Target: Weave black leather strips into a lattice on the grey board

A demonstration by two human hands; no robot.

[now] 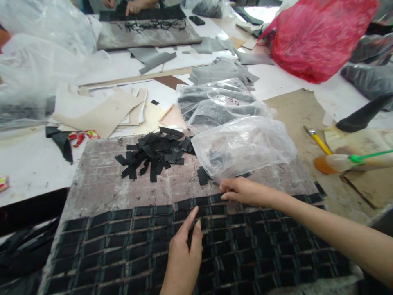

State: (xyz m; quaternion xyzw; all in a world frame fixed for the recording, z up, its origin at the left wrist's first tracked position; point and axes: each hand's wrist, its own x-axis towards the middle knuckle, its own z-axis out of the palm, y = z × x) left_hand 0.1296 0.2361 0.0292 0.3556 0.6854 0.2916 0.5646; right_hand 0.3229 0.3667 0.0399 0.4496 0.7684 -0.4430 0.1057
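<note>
Rows of short black fabric strips point(139, 227) lie side by side on a worn, greyish board point(104, 176). My left hand point(186, 246) is over the middle rows, closed, with a dark piece like the black strips between thumb and fingers. Farther right, my right hand point(242, 190) has its fingers pinched together at the right end of the farthest row, on a black strip point(216, 198); the fingertips partly hide it. A loose heap of black strips point(153, 153) lies on the far part of the board.
Clear plastic bags point(245, 143) overlap the board's far edge. To the right are a yellow-handled brush point(319, 141) and a bottle with amber liquid point(333, 163). A red plastic bag point(322, 39) and beige sheet pieces point(107, 110) lie beyond. Another person's hands point(133, 6) work at a far board.
</note>
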